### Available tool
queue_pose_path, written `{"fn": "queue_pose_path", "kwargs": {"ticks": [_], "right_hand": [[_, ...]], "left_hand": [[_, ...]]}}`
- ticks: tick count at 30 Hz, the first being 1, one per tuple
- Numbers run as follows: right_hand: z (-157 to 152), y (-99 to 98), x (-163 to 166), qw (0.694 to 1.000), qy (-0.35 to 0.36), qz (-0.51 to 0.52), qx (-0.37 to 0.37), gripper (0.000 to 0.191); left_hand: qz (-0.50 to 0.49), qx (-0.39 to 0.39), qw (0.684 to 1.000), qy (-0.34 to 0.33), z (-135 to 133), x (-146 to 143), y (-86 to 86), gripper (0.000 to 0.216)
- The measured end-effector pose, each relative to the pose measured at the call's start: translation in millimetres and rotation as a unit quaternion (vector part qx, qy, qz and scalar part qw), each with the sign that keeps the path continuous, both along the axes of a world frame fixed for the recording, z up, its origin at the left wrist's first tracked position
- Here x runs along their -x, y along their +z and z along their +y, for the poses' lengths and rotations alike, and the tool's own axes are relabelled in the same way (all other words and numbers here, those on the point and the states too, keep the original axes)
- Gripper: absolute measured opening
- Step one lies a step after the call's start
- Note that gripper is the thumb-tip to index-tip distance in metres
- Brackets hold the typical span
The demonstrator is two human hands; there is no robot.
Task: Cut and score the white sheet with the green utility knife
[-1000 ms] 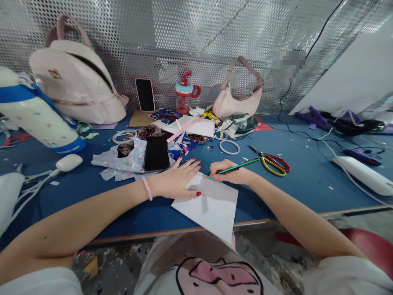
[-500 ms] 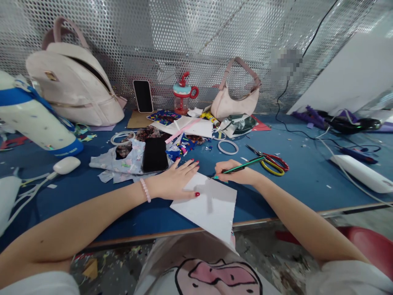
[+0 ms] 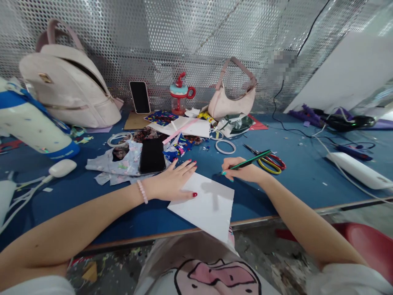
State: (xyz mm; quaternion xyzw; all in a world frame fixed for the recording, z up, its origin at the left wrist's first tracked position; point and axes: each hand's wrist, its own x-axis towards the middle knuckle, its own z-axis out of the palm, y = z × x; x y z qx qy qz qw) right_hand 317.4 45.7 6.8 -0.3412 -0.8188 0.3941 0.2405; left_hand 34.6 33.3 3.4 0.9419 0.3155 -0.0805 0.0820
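A white sheet of paper [image 3: 208,205] lies on the blue table [image 3: 301,172] and hangs over the near edge. My left hand [image 3: 173,182] rests flat on the sheet's upper left corner, fingers spread. My right hand [image 3: 242,171] is closed on a green pencil [image 3: 250,159] just beyond the sheet's far right corner, tip pointing down to the left. Red and yellow scissors [image 3: 272,162] lie directly behind that hand.
A black phone [image 3: 152,155] lies on fabric scraps behind my left hand. Along the perforated wall stand a pink backpack [image 3: 67,82], an upright phone [image 3: 139,97], a red cup [image 3: 181,96] and a pink handbag [image 3: 231,100]. Tape rings [image 3: 225,146], cables and a white power strip [image 3: 359,170] lie to the right.
My right hand has moved with the pencil to the right, off the sheet's top edge to a spot beyond its corner. My left hand stays on the paper.
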Motion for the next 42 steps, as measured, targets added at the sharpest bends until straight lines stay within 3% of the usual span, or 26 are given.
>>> {"fn": "queue_pose_path", "kwargs": {"ticks": [4,8,13,20,26,42], "right_hand": [[1.2,-6.8,8.5,0.992,-0.014,0.127,-0.005,0.029],[-6.0,-11.4,37.4,0.994,0.008,0.102,0.029,0.03],[-14.4,-14.2,57.3,0.999,-0.038,0.033,0.014,0.029],[-13.8,-15.5,55.1,0.999,-0.037,0.01,-0.024,0.026],[-13.7,-17.4,54.4,1.0,-0.026,0.014,-0.011,0.023],[-13.4,-14.4,54.2,0.999,-0.013,0.012,-0.041,0.031]], "left_hand": [[0.007,0.001,1.0,0.0,0.0,-0.7,0.7,0.085],[0.014,0.0,1.0,0.003,-1.0,-1.5,3.2,0.087],[0.014,-0.001,1.0,0.005,-2.4,-2.1,4.7,0.085],[0.008,0.003,1.0,0.005,-3.4,-1.5,5.5,0.084],[0.011,-0.001,1.0,0.002,-2.9,-1.4,2.8,0.085],[0.002,0.004,1.0,0.002,-2.4,-1.4,4.1,0.084]]}}
